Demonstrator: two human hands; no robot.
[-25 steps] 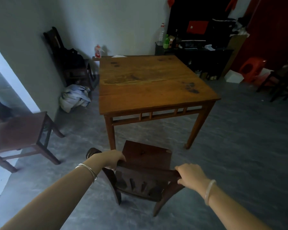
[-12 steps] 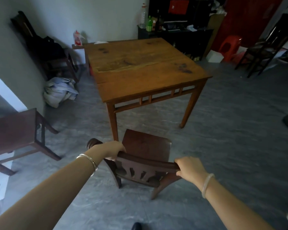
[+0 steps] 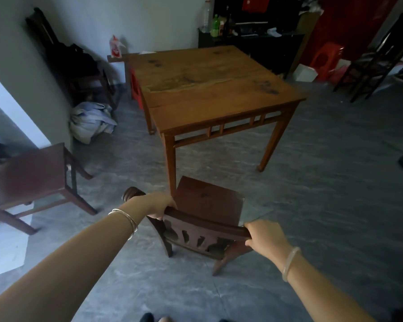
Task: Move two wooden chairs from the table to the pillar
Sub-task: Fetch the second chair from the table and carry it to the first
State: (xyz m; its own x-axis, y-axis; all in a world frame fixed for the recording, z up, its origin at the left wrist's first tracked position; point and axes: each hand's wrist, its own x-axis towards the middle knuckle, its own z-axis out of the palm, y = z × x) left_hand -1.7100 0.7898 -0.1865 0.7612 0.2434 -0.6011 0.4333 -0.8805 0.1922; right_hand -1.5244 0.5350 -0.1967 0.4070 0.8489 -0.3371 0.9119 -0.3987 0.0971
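Note:
A dark wooden chair [image 3: 207, 201] stands in front of me, just short of the near left leg of the wooden table [image 3: 209, 89]. My left hand [image 3: 157, 204] grips the left end of its curved top rail. My right hand [image 3: 264, 238] grips the right end of the same rail. A second dark wooden chair [image 3: 30, 175] stands at the left, beside the grey pillar [image 3: 28, 73]; its left part runs out of view.
A bundle of pale cloth [image 3: 91, 120] lies at the pillar's foot. Dark chairs [image 3: 372, 63] and a red plastic stool [image 3: 326, 58] stand at the far right. A dark cabinet [image 3: 249, 45] with bottles lines the back wall. Grey floor lies open to the right.
The chair I hold has come further back from the table, and the table looks farther off and more to the right. The chair by the pillar shows larger at the left.

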